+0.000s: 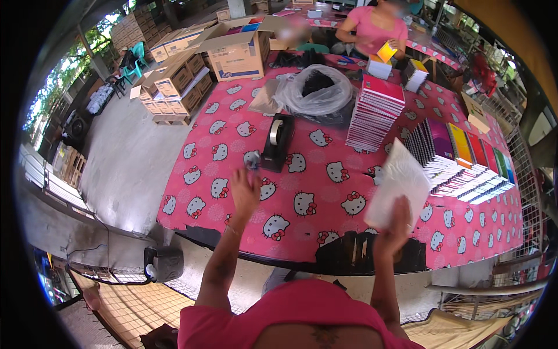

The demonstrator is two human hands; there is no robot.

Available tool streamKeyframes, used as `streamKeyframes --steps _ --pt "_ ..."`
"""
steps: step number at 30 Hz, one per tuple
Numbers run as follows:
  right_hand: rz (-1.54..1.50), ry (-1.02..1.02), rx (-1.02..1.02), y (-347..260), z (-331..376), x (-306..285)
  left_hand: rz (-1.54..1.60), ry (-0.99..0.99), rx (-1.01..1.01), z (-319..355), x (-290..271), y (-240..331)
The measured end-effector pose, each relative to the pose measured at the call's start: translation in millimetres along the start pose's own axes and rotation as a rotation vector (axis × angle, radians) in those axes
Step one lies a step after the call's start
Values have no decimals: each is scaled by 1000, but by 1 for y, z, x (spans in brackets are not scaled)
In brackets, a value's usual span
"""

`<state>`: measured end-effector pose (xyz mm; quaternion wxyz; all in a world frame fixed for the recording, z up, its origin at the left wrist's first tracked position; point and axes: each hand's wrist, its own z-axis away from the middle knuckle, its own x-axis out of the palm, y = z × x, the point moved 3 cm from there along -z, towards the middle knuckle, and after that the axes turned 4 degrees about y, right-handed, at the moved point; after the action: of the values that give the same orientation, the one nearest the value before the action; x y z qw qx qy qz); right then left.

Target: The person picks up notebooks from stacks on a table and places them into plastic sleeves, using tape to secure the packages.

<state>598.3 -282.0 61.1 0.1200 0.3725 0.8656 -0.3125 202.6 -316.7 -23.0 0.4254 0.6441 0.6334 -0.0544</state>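
Observation:
My right hand [397,225] is closed on the lower edge of a white, flat, book-shaped pack [401,186] in shiny clear plastic. The pack is held tilted above the table, left of the notebook stacks. My left hand [246,191] reaches over the tabletop with its fingers drawn together. A small greyish-blue bit [252,161] shows at its fingertips, too small to name. Just beyond and to the right of that hand, a black tape dispenser [275,145] with a roll of tape stands on the table.
A tall stack of red-covered notebooks [376,113] and rows of spiral notebooks [459,157] stand right on the pink patterned table [302,230]. A clear plastic bag [317,96] lies behind. Cartons [235,55] stand far left. Across the table, a person [378,29] holds a yellow notebook [386,52].

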Motion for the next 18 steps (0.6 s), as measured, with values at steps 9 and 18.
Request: streamKeyframes --steps 9,18 --pt "-265 -1520 -431 -59 76 117 -188 -117 -266 -102 50 -149" --pt "-903 -842 618 -41 24 122 -269 -355 -92 -132 138 -126"
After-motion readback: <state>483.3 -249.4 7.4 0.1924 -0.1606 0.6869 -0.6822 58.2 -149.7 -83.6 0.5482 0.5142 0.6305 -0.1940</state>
